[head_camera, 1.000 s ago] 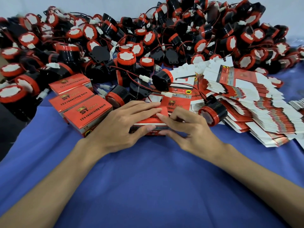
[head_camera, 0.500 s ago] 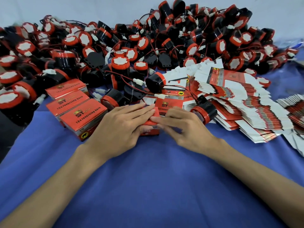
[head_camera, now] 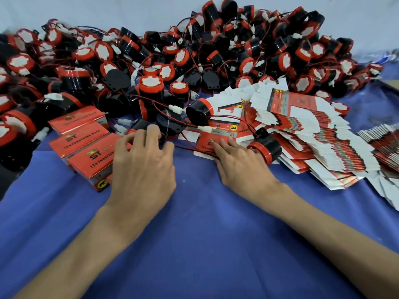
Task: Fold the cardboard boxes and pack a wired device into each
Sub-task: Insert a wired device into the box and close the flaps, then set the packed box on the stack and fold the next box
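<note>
Hands divide the work: your left hand (head_camera: 142, 165) curls over a black reversing horn (head_camera: 138, 125) beside the packed boxes (head_camera: 86, 145), grip not discernible, while your right hand (head_camera: 235, 162) presses straight fingers (head_camera: 232, 144) on a flat box blank (head_camera: 218, 137), likely to slide it out for folding.
</note>
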